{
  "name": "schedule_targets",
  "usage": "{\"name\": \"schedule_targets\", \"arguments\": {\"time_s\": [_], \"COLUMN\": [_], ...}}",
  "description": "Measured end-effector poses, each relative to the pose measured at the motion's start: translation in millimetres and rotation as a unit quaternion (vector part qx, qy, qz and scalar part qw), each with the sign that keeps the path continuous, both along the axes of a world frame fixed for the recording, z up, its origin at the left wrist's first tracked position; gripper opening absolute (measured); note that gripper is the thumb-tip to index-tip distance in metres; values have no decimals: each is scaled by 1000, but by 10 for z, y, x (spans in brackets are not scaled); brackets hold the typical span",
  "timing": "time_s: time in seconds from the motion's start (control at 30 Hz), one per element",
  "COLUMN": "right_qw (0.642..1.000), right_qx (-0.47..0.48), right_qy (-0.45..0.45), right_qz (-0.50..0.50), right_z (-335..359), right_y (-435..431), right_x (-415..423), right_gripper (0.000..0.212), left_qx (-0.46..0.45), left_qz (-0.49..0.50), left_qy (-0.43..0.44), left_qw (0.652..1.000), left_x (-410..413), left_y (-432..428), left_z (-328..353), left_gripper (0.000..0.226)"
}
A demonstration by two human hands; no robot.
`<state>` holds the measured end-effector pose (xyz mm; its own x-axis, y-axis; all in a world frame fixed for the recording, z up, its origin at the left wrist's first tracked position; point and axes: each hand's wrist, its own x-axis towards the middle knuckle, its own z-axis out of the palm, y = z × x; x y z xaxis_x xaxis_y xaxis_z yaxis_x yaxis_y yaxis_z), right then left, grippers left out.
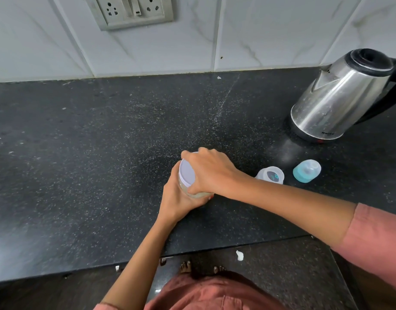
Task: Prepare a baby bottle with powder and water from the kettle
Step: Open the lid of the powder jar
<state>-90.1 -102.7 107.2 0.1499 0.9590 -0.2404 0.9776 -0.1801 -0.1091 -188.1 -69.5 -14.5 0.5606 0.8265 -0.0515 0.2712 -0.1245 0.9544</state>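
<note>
Here, on a black speckled counter (pixel 103 153) (white tiled wall (pixel 47 41) behind), left hand (pixel 179 198) grips the jar (pixel 188 193); right hand (pixel 210 173) clasps its lid (pixel 186 173).

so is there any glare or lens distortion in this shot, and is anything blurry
Head view: wide-angle bending curves the counter edge and tilts the kettle; bright glare streaks the kettle's steel, with a pale reflection on the counter below it; the bottle and teal cap look slightly soft.
</note>
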Motion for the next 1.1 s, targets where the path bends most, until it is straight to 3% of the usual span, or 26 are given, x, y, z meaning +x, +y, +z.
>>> {"name": "schedule_targets", "arguments": {"time_s": [0.37,0.43,0.5,0.6,0.77,0.87,1.1], "right_qw": [971,973,987,997,999,996,980], "right_qx": [-126,-120,-68,-37,-53,-73,-124], "right_qy": [97,115,125,68,3,23,108], "right_qz": [176,157,77,-4,4,44,112], "right_z": [47,72,107,110,78,138,185], "right_y": [42,53,39,7,-38,-23,27], "right_x": [263,277,293,284,129,126,170], "right_gripper": [75,77,75,74,71,67,79], "left_qx": [10,7,-2,-12,-19,-16,-11], "left_qz": [-43,-40,-43,-54,-52,-49,-56], "left_qy": [-1,8,3,-7,-4,-17,-21], "left_qw": [999,999,999,998,998,999,998], "left_x": [-21,-19,-22,-26,-18,-7,5], "left_y": [27,27,34,41,39,34,27], "left_z": [53,62,48,31,12,10,35], "left_gripper": [78,84,90,94,95,92,92]}}
